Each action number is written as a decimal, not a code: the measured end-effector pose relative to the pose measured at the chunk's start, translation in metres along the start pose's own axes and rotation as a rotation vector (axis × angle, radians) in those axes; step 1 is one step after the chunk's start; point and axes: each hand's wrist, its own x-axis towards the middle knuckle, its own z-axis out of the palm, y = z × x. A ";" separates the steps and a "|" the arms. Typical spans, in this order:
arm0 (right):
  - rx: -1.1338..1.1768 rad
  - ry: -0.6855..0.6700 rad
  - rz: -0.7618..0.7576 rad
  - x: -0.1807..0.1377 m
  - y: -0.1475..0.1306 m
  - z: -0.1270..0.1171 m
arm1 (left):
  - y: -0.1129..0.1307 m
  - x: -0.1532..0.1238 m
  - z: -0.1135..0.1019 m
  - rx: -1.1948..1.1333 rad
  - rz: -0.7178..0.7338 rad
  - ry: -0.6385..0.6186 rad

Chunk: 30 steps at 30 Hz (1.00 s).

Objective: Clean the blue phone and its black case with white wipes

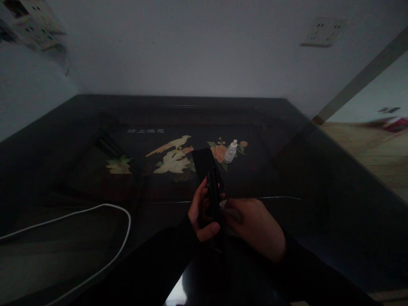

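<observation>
My left hand [204, 214] is wrapped round a slim black object [214, 193], held tilted up and seen nearly edge-on. It looks like a phone, but the dim light hides its details. Against its right side my right hand [251, 221] is closed, pinching a pale wipe or tissue [223, 204] that shows between the fingers. Just beyond both hands a flat black rectangular thing [204, 161] lies on the dark table. A small white dropper bottle [230, 152] stands to the right of it.
The glossy dark table [287, 170] carries an inlaid bird-and-flower picture [172, 157]. A white cable [105, 205] curves across its left side. Behind is a pale wall with a socket [325, 31], and more sockets [40, 32] sit at upper left. Wooden floor [366, 148] shows at right.
</observation>
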 end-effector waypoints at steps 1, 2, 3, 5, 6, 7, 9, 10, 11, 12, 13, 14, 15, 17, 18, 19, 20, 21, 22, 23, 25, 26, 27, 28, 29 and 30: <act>0.010 -0.032 0.008 -0.005 0.000 0.004 | -0.002 0.000 -0.002 -0.011 0.011 -0.015; 0.014 -0.045 0.014 -0.008 0.000 0.006 | -0.003 0.000 -0.002 -0.024 0.015 -0.029; 0.010 -0.042 0.016 -0.008 -0.001 0.006 | -0.003 0.000 -0.002 -0.031 0.015 -0.038; -0.026 0.014 0.011 0.002 0.000 0.000 | 0.000 -0.001 0.000 -0.040 -0.025 -0.033; -0.050 0.061 0.008 0.010 0.000 -0.005 | 0.003 -0.002 0.003 -0.050 -0.058 -0.018; -0.080 0.126 0.009 0.018 0.001 -0.010 | 0.005 -0.003 0.005 -0.060 -0.097 0.002; -0.095 0.229 0.008 0.033 0.003 -0.019 | 0.011 -0.004 0.010 -0.082 -0.166 0.034; -0.094 0.259 0.007 0.037 0.004 -0.022 | 0.012 -0.004 0.011 -0.090 -0.182 0.043; -0.087 0.259 0.007 0.038 0.004 -0.023 | 0.013 -0.004 0.011 -0.093 -0.185 0.047; -0.077 0.234 0.004 0.037 0.005 -0.022 | 0.013 -0.003 0.011 -0.087 -0.176 0.049; -0.061 0.182 -0.007 0.033 0.005 -0.020 | 0.012 -0.003 0.009 -0.072 -0.155 0.048; -0.038 0.105 -0.029 0.028 0.005 -0.018 | 0.010 -0.002 0.007 -0.054 -0.124 0.047; -0.006 0.012 -0.064 0.023 0.005 -0.016 | 0.008 -0.001 0.004 -0.037 -0.088 0.050; 0.059 -0.170 -0.142 0.014 0.005 -0.012 | 0.004 0.000 0.000 -0.030 -0.024 0.061; 0.081 -0.227 -0.173 0.013 0.005 -0.012 | 0.003 0.001 -0.001 -0.039 -0.008 0.067; 0.093 -0.243 -0.185 0.013 0.005 -0.012 | 0.002 0.001 -0.002 -0.044 -0.001 0.070; 0.094 -0.210 -0.176 0.016 0.005 -0.014 | 0.002 0.001 -0.001 -0.042 -0.002 0.070; 0.090 -0.133 -0.151 0.020 0.005 -0.016 | 0.003 0.001 0.000 -0.039 -0.017 0.067; 0.085 -0.030 -0.120 0.025 0.006 -0.019 | 0.005 0.001 0.002 -0.040 -0.041 0.062; 0.085 0.084 -0.091 0.031 0.006 -0.022 | 0.006 0.000 0.004 -0.049 -0.072 0.055; 0.097 0.264 -0.062 0.041 0.007 -0.028 | 0.010 -0.001 0.007 -0.082 -0.135 0.047; 0.104 0.298 -0.069 0.044 0.008 -0.030 | 0.011 -0.002 0.009 -0.098 -0.161 0.048; 0.102 0.295 -0.081 0.045 0.008 -0.031 | 0.012 -0.002 0.009 -0.107 -0.176 0.051; 0.090 0.256 -0.095 0.045 0.008 -0.031 | 0.012 -0.002 0.008 -0.109 -0.176 0.054; 0.071 0.186 -0.112 0.044 0.008 -0.030 | 0.011 -0.002 0.007 -0.096 -0.160 0.057; 0.054 0.088 -0.136 0.041 0.007 -0.029 | 0.010 -0.001 0.005 -0.077 -0.129 0.057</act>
